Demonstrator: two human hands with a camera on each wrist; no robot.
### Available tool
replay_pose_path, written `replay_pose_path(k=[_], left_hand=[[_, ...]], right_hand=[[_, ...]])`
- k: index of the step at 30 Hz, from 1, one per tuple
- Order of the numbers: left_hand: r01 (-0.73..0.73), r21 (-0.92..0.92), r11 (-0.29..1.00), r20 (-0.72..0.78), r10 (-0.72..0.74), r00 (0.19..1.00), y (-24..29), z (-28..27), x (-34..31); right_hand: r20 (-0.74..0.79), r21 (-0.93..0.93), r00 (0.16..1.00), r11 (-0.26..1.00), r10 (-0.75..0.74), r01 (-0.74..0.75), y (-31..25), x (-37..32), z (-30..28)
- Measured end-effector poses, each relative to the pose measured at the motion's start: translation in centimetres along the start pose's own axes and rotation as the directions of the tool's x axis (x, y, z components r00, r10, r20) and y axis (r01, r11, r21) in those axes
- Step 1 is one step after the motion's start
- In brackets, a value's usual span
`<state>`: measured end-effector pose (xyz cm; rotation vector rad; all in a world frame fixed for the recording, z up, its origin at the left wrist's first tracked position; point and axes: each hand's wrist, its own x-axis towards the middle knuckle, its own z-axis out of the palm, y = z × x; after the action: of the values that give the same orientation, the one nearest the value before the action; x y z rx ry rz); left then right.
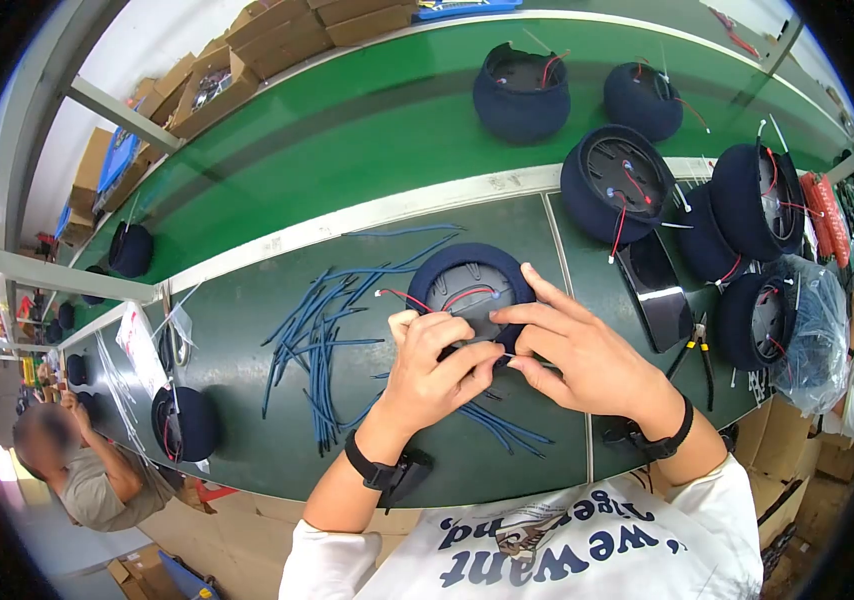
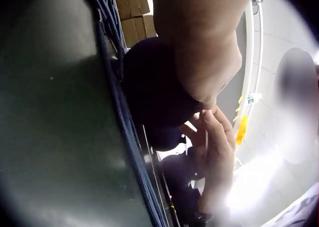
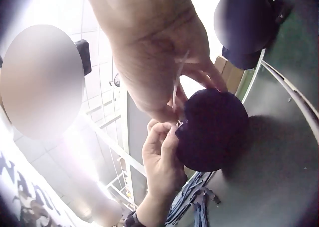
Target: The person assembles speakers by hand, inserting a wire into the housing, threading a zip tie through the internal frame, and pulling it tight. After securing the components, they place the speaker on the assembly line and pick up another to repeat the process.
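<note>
A round navy fabric-covered shell (image 1: 467,258) lies in front of the person, its grey plastic inside facing up with red wires. The left hand (image 1: 437,365) bends over the near rim, thumb and index finger pinching the fabric edge. From the other side, the right hand (image 1: 587,355) spreads its upper fingers along the shell while thumb and a finger pinch at the same spot. A thin white cable tie (image 3: 176,85) runs up past the right palm in the right wrist view. Fingertips of both hands meet at the rim, hiding the tie's lower end.
Blue cords (image 1: 322,350) lie in a loose pile left of the shell. On the right are a black phone (image 1: 653,290), yellow-handled pliers (image 1: 689,345) and several more navy shells (image 1: 617,185). A green belt (image 1: 367,130) runs behind the table. Another person (image 1: 97,460) sits at left.
</note>
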<state>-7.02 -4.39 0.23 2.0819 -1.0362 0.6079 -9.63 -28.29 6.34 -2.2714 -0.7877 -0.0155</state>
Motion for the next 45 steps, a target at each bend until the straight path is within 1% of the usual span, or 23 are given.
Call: replay_pose_path(k=[4, 6, 7, 8, 10, 12, 14, 16, 19, 20, 22, 24, 27, 30, 31, 34, 35, 36, 38, 40, 42, 44, 45], left_hand=[[0.053, 0.012, 0.999, -0.097, -0.051, 0.994, 0.0, -1.3, 0.4], [0.137, -0.073, 0.988, -0.237, -0.15, 0.96, -1.0, -2.9, 0.2], [0.218, -0.148, 0.965, -0.203, -0.246, 0.948, -2.0, -4.1, -0.1], [0.302, -0.221, 0.927, -0.161, -0.34, 0.926, -2.8, -5.0, -0.1], [0.444, -0.335, 0.831, 0.05, -0.455, 0.889, -3.3, -5.2, 0.3], [0.502, -0.337, 0.797, 0.145, -0.483, 0.864, -3.5, -3.3, -0.2], [0.569, -0.593, 0.569, 0.167, -0.604, 0.779, -4.2, -0.5, -1.7], [0.626, -0.546, 0.557, 0.166, -0.66, 0.733, -3.7, -0.6, -1.2], [0.652, -0.45, 0.61, 0.249, -0.616, 0.747, -3.3, -4.5, 0.2], [0.665, -0.243, 0.706, 0.287, -0.603, 0.745, -3.9, -6.9, 0.0], [0.565, -0.011, 0.825, 0.392, -0.517, 0.761, -3.7, -9.6, -0.3], [0.55, 0.122, 0.826, 0.431, -0.544, 0.72, -3.2, -8.9, -1.9], [0.418, 0.092, 0.904, 0.48, -0.408, 0.776, -3.1, -8.2, -3.1], [0.253, 0.205, 0.945, 0.523, -0.325, 0.788, -1.8, -9.5, -2.2], [0.281, 0.186, 0.942, 0.495, -0.337, 0.801, -1.7, -10.7, -2.2], [0.41, 0.256, 0.875, 0.286, -0.474, 0.833, 1.8, -14.9, -0.6], [0.357, 0.174, 0.918, 0.279, -0.394, 0.876, 3.3, -15.0, 0.2], [0.3, 0.091, 0.949, 0.262, -0.314, 0.913, 4.8, -14.4, 0.9], [0.188, -0.088, 0.978, 0.339, -0.148, 0.929, 6.7, -12.0, 1.8], [0.19, -0.135, 0.972, 0.344, -0.134, 0.929, 7.5, -9.6, 2.6], [0.28, -0.172, 0.945, 0.275, -0.227, 0.934, 7.5, -7.7, 2.4], [0.328, -0.234, 0.915, 0.213, -0.281, 0.936, 7.1, -6.4, 2.4], [0.333, -0.271, 0.903, 0.183, -0.291, 0.939, 6.9, -5.9, 2.5]], right_hand=[[-0.027, 0.051, 1.0, 0.999, -0.009, 0.01, 0.1, -0.1, -0.3], [-0.093, 0.266, 0.991, 0.962, 0.095, -0.068, 0.7, -0.2, -1.2], [-0.154, 0.377, 0.978, 0.923, 0.14, -0.073, 1.6, -0.1, -1.5], [-0.163, 0.526, 0.939, 0.832, 0.302, -0.177, 1.8, -0.2, -1.5], [-0.208, 0.439, 0.937, 0.883, 0.28, -0.167, 2.5, 0.4, -0.8], [-0.178, 0.477, 0.939, 0.86, 0.295, -0.18, 3.0, 1.2, 1.3], [-0.213, 0.474, 0.915, 0.855, 0.342, -0.209, 3.3, 1.8, 3.3], [-0.271, 0.42, 0.899, 0.883, 0.344, -0.211, 3.1, 2.1, 4.2], [-0.258, 0.467, 0.887, 0.853, 0.382, -0.232, 2.7, 2.0, 3.8], [-0.24, 0.496, 0.884, 0.833, 0.401, -0.243, 2.8, 1.8, 3.5], [-0.248, 0.545, 0.881, 0.81, 0.403, -0.217, 3.4, 0.9, 2.6], [-0.308, 0.567, 0.842, 0.796, 0.442, -0.211, 3.2, 0.1, 1.1], [-0.362, 0.596, 0.834, 0.792, 0.416, -0.136, 2.2, -0.6, -0.2], [-0.255, 0.587, 0.872, 0.783, 0.418, -0.204, -0.5, -1.9, -1.5], [-0.271, 0.604, 0.862, 0.773, 0.429, -0.194, -2.4, -2.2, -1.7], [0.218, 0.613, 0.903, 0.668, 0.369, -0.421, -6.6, -3.7, -2.9], [0.326, 0.609, 0.909, 0.678, 0.259, -0.412, -6.9, -3.5, -2.0], [0.285, 0.643, 0.944, 0.697, 0.167, -0.317, -7.3, -3.6, -0.1], [0.086, 0.889, 0.943, 0.403, 0.322, -0.219, -8.7, -2.7, 3.9], [-0.048, 0.999, 0.906, 0.04, 0.421, 0.035, -7.7, -1.8, 4.8], [-0.251, 0.95, 0.867, -0.062, 0.43, 0.306, -6.9, -1.9, 3.1], [-0.309, 0.951, 0.871, 0.109, 0.382, 0.289, -5.7, -2.5, 1.8], [-0.259, 0.965, 0.856, 0.153, 0.447, 0.212, -6.0, -2.6, 1.4]])
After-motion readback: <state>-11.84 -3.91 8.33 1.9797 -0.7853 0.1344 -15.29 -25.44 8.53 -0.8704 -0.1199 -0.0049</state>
